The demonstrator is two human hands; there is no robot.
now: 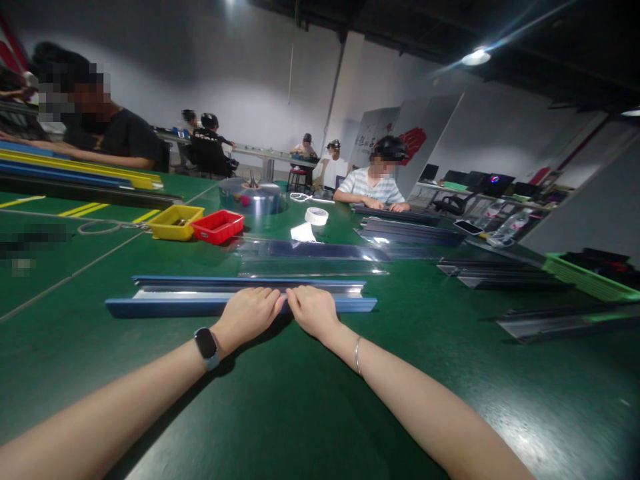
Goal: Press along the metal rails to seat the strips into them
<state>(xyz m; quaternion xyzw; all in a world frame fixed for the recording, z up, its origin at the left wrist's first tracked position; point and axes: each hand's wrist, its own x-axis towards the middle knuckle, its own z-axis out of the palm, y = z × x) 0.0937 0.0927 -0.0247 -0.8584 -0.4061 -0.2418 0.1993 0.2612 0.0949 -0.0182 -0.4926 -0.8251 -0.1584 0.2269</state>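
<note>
A long blue channel-shaped profile point(160, 308) lies crosswise on the green table point(260, 407) in front of me. Inside its trough runs a shiny, pale strip point(173, 293). My left hand point(253, 313), with a watch on the wrist, is closed over the profile's near wall around the middle. Right beside it, my right hand point(314, 311) grips the same wall, the thumbs almost meeting. The fingertips of both hands dip into the trough and are mostly hidden.
Behind the profile lie clear plastic strips point(310, 267), a red bin point(219, 227), a yellow bin point(176, 222), a tape roll point(317, 215) and a large coil point(253, 197). Dark profiles point(515, 275) and a green basket point(590, 279) are at right. Co-workers sit across and left.
</note>
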